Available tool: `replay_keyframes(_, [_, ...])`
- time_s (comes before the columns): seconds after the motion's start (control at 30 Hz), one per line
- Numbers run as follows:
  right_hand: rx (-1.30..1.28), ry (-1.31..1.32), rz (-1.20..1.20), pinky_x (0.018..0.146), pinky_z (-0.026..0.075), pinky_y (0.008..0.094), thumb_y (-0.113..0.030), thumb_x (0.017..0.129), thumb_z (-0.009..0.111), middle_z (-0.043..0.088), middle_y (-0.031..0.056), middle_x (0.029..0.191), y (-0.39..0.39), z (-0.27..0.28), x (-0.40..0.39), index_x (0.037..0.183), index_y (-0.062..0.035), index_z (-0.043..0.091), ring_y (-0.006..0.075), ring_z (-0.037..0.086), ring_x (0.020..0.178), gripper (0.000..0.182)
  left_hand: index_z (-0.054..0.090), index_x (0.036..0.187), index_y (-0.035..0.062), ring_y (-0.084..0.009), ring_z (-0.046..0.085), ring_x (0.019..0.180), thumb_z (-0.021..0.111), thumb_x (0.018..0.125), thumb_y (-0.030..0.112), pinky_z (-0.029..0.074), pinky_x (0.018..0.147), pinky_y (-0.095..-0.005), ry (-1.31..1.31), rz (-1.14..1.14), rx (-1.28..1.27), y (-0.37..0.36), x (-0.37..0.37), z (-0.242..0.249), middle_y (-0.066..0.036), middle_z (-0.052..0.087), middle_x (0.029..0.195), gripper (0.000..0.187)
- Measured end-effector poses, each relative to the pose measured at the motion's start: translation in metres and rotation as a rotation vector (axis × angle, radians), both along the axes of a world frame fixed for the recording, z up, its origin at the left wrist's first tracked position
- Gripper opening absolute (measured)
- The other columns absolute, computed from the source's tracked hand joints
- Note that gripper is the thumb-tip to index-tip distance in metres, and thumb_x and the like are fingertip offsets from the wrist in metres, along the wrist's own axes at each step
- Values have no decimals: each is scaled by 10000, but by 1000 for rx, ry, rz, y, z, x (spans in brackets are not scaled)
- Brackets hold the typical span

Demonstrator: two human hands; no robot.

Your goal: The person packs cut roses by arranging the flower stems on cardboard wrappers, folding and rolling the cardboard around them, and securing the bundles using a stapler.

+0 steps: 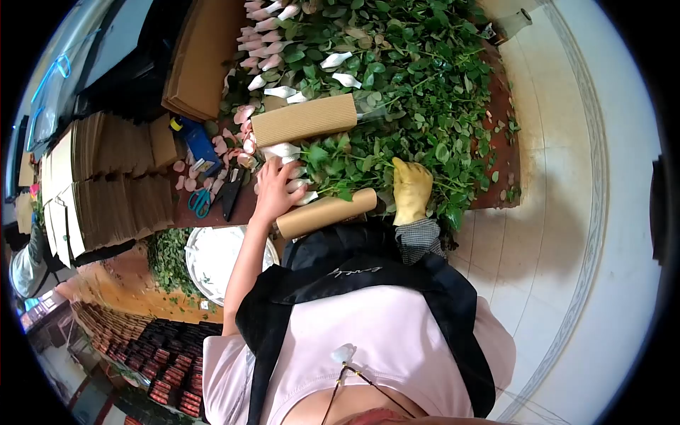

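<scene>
My bare left hand [275, 191] rests on a small group of rose buds in white sleeves [285, 151], its fingers spread over and between them. My right hand [412, 190], in a yellow glove, lies on the green rose stems [382, 163] with its fingers curled round some of them. Corrugated cardboard [304, 120] lies across the stems just beyond my hands. A second cardboard piece [327, 213], curled, is on the near side, between my hands and my apron. How many stems the glove holds is hidden by leaves.
More sleeved buds [265, 46] and leafy stems cover the table's far side. Teal scissors [200, 203], a dark blade-like tool [230, 195], a blue bottle [195, 142] and loose petals lie left. Cardboard stacks [106, 184] stand further left, with a white round tub [225, 258] below the table edge.
</scene>
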State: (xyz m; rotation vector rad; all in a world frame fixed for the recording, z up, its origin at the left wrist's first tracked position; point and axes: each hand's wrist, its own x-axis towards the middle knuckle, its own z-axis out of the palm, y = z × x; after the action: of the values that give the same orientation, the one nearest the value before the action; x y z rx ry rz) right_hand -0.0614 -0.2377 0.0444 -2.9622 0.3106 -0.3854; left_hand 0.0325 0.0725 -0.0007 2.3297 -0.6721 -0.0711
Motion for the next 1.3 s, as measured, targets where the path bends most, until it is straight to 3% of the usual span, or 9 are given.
replay_keyframes(0.27, [79,185,111,755,516,479,-126,828,678,670,156,804,0,31,-11,1105,-60,674,361,646,806,285,609,1237,120,-355,484,1137,778,745,290,364,1005,-475,-5,-17,94,1,-1,-4,-154,510,1121,548])
replay_keyframes(0.43, [-12,356,-114,667,518,453,-183,830,655,655,109,712,6,-28,-19,850,-113,709,315,657,712,90,610,1238,121,-375,488,1140,792,732,277,376,995,-490,-16,-21,74,0,1,-8,-160,518,1156,560])
replay_keyframes(0.57, [-118,134,-169,738,506,420,-152,835,619,650,95,737,14,8,12,902,-124,696,310,640,768,106,611,1234,117,-376,478,1151,790,734,272,360,1012,-490,8,-27,72,2,0,-6,-159,520,1159,553])
replay_keyframes(0.63, [-32,-150,-111,800,501,399,-96,849,604,648,140,803,4,-38,23,958,-73,679,307,629,833,134,612,1234,115,-376,462,1165,788,735,275,340,1031,-491,12,-22,52,2,2,-12,-158,518,1166,553])
replay_keyframes(0.8, [224,-133,-189,845,517,406,-106,879,653,679,157,967,-2,-87,15,1060,-36,680,330,627,953,196,610,1242,110,-373,451,1170,787,742,291,321,1050,-500,-43,-6,74,1,0,-14,-166,512,1160,559])
replay_keyframes(0.9, [301,-109,-115,869,518,402,-81,860,690,697,145,1058,-6,-51,12,1143,-53,680,325,639,996,284,613,1238,115,-375,450,1181,788,752,303,320,1054,-502,-20,3,58,-1,-1,-14,-171,513,1180,550])
replay_keyframes(1.0, [722,-83,-171,974,489,427,-110,877,661,667,165,1178,-12,-22,9,1178,-79,675,349,600,1131,303,620,1234,136,-380,450,1186,797,758,317,333,1047,-490,68,-10,84,1,1,-6,-163,513,1204,539])
replay_keyframes(1.1, [125,-133,-46,1040,439,482,-109,868,652,667,176,1170,-5,23,21,1247,-45,625,374,594,1141,384,623,1246,135,-374,448,1193,810,754,286,336,1046,-478,72,-14,76,1,2,2,-158,518,1198,548])
replay_keyframes(1.3, [39,106,65,1063,398,457,-214,900,618,640,174,1206,-8,-37,33,1293,-68,582,323,564,1187,421,659,1201,156,-318,486,1086,824,721,310,368,1011,-448,60,20,50,1,0,-5,-106,527,1053,531])
